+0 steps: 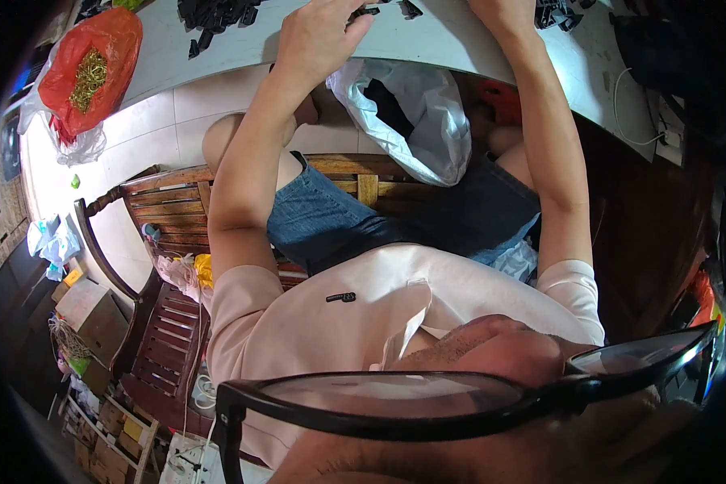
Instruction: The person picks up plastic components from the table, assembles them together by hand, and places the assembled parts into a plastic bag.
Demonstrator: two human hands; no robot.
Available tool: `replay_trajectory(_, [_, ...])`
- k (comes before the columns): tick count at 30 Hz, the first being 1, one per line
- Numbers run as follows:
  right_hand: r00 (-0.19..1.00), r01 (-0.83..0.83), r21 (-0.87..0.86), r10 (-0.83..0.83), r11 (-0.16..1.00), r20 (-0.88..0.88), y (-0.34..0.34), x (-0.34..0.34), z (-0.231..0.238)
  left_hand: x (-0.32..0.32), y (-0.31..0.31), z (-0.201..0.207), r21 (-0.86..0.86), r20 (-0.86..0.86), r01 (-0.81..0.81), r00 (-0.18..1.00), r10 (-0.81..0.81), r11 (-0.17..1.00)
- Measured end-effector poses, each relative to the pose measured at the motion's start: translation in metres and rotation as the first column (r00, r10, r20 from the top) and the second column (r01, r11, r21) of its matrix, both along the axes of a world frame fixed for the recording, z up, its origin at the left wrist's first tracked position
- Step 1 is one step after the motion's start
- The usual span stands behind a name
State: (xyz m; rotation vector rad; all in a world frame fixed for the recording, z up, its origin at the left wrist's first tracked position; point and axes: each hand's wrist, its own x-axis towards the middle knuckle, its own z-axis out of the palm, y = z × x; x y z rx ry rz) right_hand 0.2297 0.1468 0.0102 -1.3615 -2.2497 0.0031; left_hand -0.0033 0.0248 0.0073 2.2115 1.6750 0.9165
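Observation:
My left hand (319, 40) is over the far side of the pale table (242, 50), its fingertips partly cut off by the upper edge. Thumb and fingers close on a small black plastic part (366, 12). Just right of it lies another small black piece (411, 10). My right hand (504, 14) is at the top edge too, with its fingers out of the picture, so what it holds cannot be seen. A heap of black plastic parts (218, 14) lies left of my left hand, and more black parts (553, 14) lie right of my right hand.
An open white sack (445, 133) with something black inside hangs between my knees below the table edge. At the left is a red plastic bag (119, 48) with small brass-coloured pieces (89, 79). A white cable (619, 105) runs at the right; a wooden bench (169, 202) is beneath me.

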Motion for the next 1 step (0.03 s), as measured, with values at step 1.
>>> replay_trajectory(1, [1.0,-0.012,-0.032,0.012,0.999,0.001,-0.0003,0.0,0.0005,0.0001,-0.0001,-0.0005,-0.001,-0.001,0.001,1.0,-0.001,1.0])
